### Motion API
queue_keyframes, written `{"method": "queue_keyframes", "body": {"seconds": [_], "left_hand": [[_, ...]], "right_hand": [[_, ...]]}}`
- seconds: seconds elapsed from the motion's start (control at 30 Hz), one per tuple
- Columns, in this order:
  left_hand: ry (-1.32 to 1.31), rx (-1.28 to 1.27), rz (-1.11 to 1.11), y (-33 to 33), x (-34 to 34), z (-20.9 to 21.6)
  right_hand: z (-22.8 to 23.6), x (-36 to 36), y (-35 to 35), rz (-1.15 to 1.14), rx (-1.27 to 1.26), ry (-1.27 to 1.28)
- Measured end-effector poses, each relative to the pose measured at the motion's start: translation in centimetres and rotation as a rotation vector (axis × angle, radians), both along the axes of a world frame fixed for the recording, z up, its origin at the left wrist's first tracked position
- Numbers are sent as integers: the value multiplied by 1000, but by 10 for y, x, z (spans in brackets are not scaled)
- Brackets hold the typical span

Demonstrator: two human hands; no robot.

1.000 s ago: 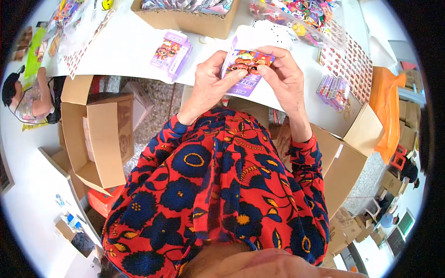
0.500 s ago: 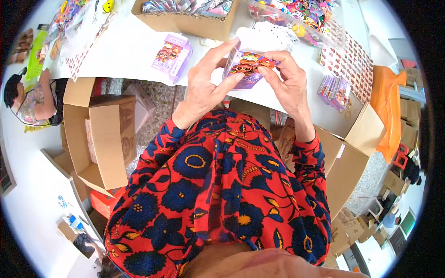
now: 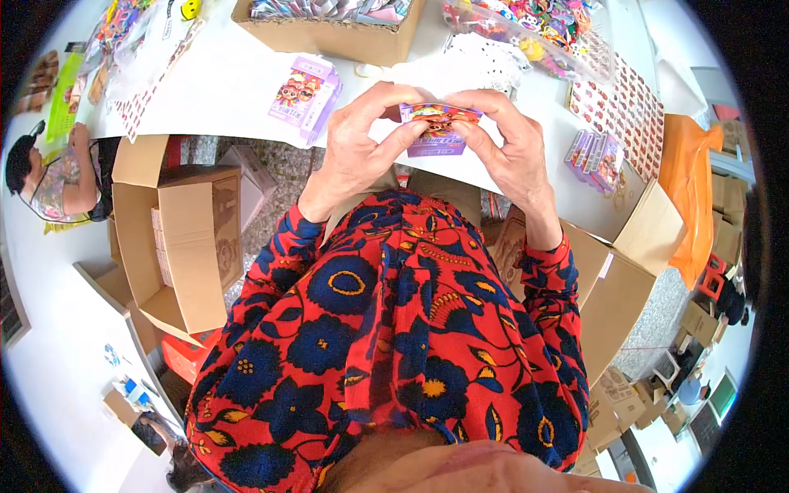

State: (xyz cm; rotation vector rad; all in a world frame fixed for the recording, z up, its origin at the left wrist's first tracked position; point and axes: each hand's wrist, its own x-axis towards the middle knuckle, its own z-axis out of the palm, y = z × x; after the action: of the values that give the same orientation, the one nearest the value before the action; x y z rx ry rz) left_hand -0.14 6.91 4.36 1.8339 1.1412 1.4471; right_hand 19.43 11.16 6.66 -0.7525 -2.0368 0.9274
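Over the near edge of the white table, a small purple printed carton (image 3: 436, 148) is held between my two hands. My left hand (image 3: 355, 144) grips its left end, thumb on the near face and fingers at the far edge. On the other end, my right hand (image 3: 516, 152) pinches in the same way. Both thumbs press close to the carton's upper edge, where the printed panel looks bowed. What lies inside the carton is hidden. A stack of flat purple cartons (image 3: 300, 97) rests on the table left of my hands.
An open cardboard box (image 3: 329, 39) of small packets stands at the back. A clear bin (image 3: 534, 49) of colourful pieces, sticker sheets (image 3: 616, 103) and more purple cartons (image 3: 593, 160) are to the right. Open cardboard boxes (image 3: 193, 246) flank me; a person (image 3: 57, 177) sits far left.
My hands have turned the carton so its upper edge faces me more. The left fingers have come down from its raised side, and both thumbs now press near the top edge.
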Motion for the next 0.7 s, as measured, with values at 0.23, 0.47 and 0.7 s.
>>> {"method": "queue_keyframes", "body": {"seconds": [0.23, 0.47, 0.7], "left_hand": [[-28, -95, 23, -5, -4, 9], [-295, -66, 101, -6, 18, -4], [-470, -575, -241, -11, 18, -3]], "right_hand": [[2, 1, -5, -25, -201, 205], [-4, 1, -7, -17, -237, 211], [-4, 0, -10, -32, -164, 202]]}}
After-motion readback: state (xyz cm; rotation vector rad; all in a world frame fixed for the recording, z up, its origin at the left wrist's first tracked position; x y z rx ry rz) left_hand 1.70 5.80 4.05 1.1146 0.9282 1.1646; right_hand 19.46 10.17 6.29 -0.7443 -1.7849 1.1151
